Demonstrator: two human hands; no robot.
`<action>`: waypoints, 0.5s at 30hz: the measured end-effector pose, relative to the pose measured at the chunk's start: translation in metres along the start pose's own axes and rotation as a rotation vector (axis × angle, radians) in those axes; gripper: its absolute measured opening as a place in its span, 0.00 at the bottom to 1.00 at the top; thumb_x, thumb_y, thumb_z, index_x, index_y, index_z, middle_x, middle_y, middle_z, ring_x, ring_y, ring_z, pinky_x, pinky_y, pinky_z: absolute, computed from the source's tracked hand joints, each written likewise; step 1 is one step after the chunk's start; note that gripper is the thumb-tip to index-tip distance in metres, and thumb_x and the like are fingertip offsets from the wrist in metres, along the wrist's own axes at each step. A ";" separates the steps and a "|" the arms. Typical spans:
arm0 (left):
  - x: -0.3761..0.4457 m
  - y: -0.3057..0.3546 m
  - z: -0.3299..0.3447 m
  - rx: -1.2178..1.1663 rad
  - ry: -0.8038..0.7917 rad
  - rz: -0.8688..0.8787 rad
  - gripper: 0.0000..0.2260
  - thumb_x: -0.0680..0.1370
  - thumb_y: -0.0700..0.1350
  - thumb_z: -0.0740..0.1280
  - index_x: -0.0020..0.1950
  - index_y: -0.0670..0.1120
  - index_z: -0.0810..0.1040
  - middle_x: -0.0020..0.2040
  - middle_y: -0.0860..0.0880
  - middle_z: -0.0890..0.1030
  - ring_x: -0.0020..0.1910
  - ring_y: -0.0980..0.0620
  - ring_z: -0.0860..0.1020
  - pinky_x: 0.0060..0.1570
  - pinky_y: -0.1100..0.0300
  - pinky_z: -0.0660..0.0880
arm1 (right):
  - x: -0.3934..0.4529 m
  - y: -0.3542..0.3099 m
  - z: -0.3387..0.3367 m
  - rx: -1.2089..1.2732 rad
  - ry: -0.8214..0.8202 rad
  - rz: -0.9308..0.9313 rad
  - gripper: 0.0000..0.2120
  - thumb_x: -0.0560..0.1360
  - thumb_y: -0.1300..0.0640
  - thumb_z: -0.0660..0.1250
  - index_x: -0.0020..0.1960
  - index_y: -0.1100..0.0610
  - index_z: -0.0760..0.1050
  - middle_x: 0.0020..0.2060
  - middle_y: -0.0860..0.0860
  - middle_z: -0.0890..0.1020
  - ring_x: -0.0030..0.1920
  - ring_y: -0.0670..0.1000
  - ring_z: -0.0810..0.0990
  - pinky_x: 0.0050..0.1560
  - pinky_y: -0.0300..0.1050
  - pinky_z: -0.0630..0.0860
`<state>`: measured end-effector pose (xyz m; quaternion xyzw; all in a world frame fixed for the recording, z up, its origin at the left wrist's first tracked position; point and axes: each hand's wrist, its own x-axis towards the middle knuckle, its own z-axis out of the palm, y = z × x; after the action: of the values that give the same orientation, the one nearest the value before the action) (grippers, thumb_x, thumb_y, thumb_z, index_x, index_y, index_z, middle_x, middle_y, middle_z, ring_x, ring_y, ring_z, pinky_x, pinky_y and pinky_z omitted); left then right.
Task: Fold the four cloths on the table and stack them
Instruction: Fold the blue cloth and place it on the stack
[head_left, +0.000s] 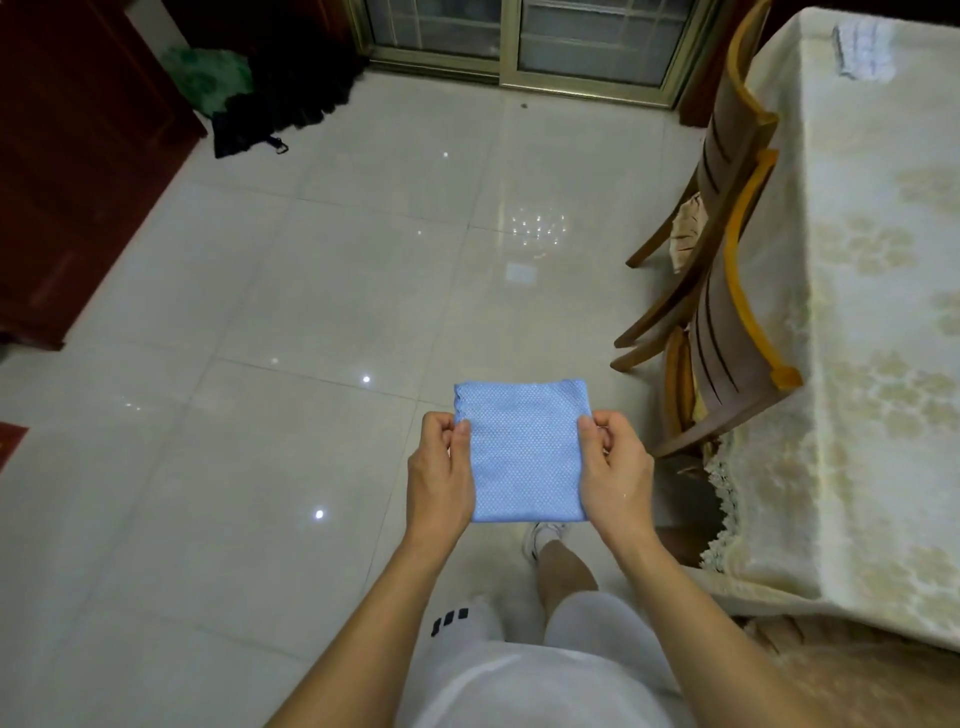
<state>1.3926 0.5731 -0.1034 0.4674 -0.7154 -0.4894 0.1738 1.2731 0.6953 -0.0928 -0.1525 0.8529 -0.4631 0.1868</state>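
A light blue textured cloth (523, 451), folded into a small square, hangs in the air in front of me over the tiled floor. My left hand (440, 478) pinches its left edge and my right hand (615, 475) pinches its right edge, thumbs on top. The table (878, 322), under a cream floral tablecloth, stands to my right. At its far end lies a pale folded cloth (860, 49) with faint blue lines.
Two wooden chairs (727, 291) are pushed against the table's left side. A dark red cabinet (67, 171) fills the left. Dark and green bundles (260, 93) lie on the floor by a sliding glass door (519, 36). Shiny open floor lies ahead.
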 end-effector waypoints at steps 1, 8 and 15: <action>0.009 0.005 0.003 0.007 -0.001 -0.005 0.10 0.84 0.51 0.57 0.48 0.47 0.69 0.35 0.53 0.73 0.29 0.59 0.69 0.28 0.67 0.64 | 0.011 -0.001 0.001 0.003 -0.005 0.003 0.09 0.83 0.51 0.59 0.52 0.56 0.73 0.38 0.47 0.76 0.35 0.45 0.75 0.31 0.29 0.70; 0.090 0.048 0.039 -0.009 0.018 -0.010 0.09 0.84 0.50 0.57 0.45 0.49 0.68 0.33 0.54 0.71 0.28 0.61 0.69 0.28 0.66 0.63 | 0.112 -0.018 -0.007 -0.015 -0.027 -0.016 0.08 0.83 0.50 0.59 0.52 0.54 0.72 0.38 0.45 0.76 0.36 0.45 0.76 0.31 0.29 0.70; 0.169 0.108 0.100 -0.043 0.005 -0.016 0.10 0.84 0.50 0.57 0.46 0.47 0.69 0.34 0.54 0.72 0.30 0.61 0.68 0.30 0.65 0.64 | 0.226 -0.027 -0.040 0.012 -0.026 -0.040 0.09 0.83 0.51 0.60 0.50 0.56 0.73 0.34 0.45 0.74 0.32 0.43 0.72 0.30 0.33 0.66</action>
<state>1.1832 0.4940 -0.0918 0.4707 -0.7003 -0.5050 0.1819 1.0570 0.6122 -0.0901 -0.1746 0.8442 -0.4699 0.1896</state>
